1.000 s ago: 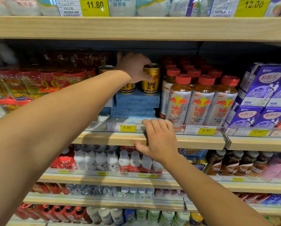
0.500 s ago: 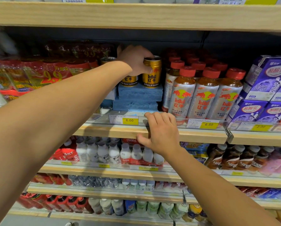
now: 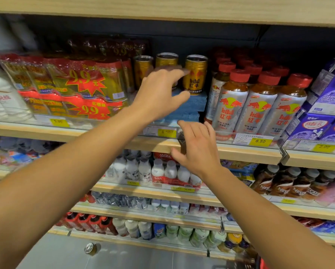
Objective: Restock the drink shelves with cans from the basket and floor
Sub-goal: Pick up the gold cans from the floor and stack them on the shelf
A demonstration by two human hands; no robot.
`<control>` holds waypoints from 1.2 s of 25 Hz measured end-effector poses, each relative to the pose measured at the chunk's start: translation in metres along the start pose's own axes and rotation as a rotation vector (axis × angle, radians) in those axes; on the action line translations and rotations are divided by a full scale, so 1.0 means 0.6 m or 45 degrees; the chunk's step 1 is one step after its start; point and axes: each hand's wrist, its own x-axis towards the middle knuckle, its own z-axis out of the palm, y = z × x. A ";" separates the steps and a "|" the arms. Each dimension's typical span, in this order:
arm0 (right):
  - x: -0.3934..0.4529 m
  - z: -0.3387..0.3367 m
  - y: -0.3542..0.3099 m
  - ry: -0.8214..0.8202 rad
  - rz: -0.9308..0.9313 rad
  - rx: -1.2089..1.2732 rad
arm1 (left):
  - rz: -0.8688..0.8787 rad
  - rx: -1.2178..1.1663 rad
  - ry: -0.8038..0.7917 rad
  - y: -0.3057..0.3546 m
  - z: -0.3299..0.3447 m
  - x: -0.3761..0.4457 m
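Note:
Three gold Red Bull cans stand upright on blue foam blocks (image 3: 193, 102) on the upper shelf: the right can (image 3: 195, 74), the middle can (image 3: 166, 60), the left can (image 3: 142, 71). My left hand (image 3: 160, 92) hovers just in front of them, fingers spread, holding nothing, and hides the middle can's lower half. My right hand (image 3: 197, 150) is open, lifted slightly off the wooden shelf edge (image 3: 240, 154). One more gold can (image 3: 90, 248) lies on the grey floor below.
Red-capped Red Bull bottles (image 3: 257, 105) crowd the right of the cans; red 9.9 multipacks (image 3: 69, 88) sit left. Purple milk cartons (image 3: 329, 105) are far right. Lower shelves hold white bottles and Nescafe bottles. A red basket corner (image 3: 262, 265) shows at the bottom.
My left hand has let go of the gold can and pulled back from it, fingers opening. My right hand has come off the shelf edge. The view has tilted down.

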 end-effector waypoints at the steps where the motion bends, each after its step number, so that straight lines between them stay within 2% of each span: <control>1: -0.003 0.001 -0.008 -0.001 -0.021 0.022 | 0.009 -0.065 0.020 -0.003 0.000 -0.036; 3: -0.010 0.004 -0.030 -0.047 -0.035 0.050 | -0.050 -0.176 0.042 -0.014 -0.004 -0.110; 8: -0.038 0.021 -0.116 -0.133 -0.106 0.057 | -0.361 -0.323 -0.011 -0.074 -0.027 -0.303; 14: -0.082 0.086 -0.287 -0.390 -0.238 0.079 | -0.695 -0.232 -0.114 -0.181 -0.098 -0.549; 17: -0.121 0.129 -0.399 -0.529 -0.352 0.110 | -0.841 -0.131 -0.081 -0.215 -0.145 -0.687; 20: -0.165 0.173 -0.505 -0.674 -0.464 0.162 | -1.110 -0.125 -0.149 -0.237 -0.191 -0.814; 23: -0.209 0.219 -0.601 -0.806 -0.540 0.219 | -1.286 -0.086 -0.202 -0.275 -0.214 -0.936; 30: -0.235 0.355 -0.723 -1.075 -0.616 0.293 | -1.592 -0.045 -0.233 -0.382 -0.208 -1.075</control>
